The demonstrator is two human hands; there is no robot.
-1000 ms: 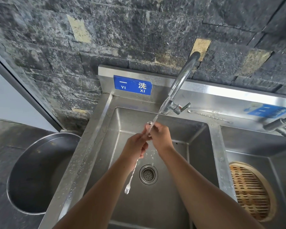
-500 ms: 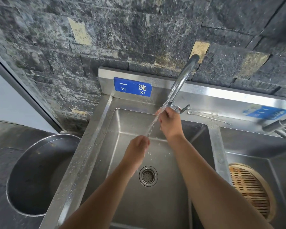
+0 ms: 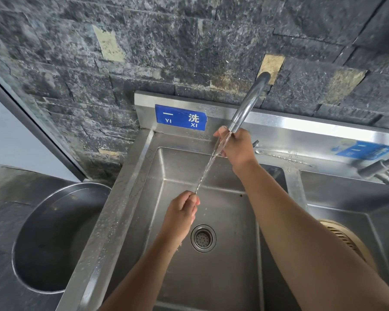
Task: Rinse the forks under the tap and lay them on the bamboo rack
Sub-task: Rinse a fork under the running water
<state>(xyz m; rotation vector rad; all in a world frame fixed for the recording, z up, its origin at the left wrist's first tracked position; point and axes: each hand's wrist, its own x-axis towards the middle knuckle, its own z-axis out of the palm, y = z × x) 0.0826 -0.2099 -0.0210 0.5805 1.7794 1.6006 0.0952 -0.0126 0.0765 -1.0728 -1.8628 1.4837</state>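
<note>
A slim silver metal fork point(image 3: 208, 169) is held stretched on a slant under the curved chrome tap point(image 3: 247, 104), so that the running water is carried down its whole length. Its lower end is gripped in the curled fingers point(image 3: 192, 199) of the left hand point(image 3: 181, 212), low over the basin of the stainless-steel sink point(image 3: 121, 198). Its upper end is taken by the right hand point(image 3: 237, 148) just below the spout, where the fingers point(image 3: 219, 134) are curled about it. Whether the prongs are up or down cannot be told, both ends being covered.

The fork is kept above the round drain point(image 3: 203, 237), presumably so that the run-off falls straight away. The step in hand is judged to be rinsing. The round slatted bamboo rack point(image 3: 346, 239) is seen in the neighbouring basin, half hidden by the right forearm, and nothing can be seen laid on its visible part. A second thin metal utensil point(image 3: 281, 156) is left on the wet back ledge, probably awaiting its turn.
</note>
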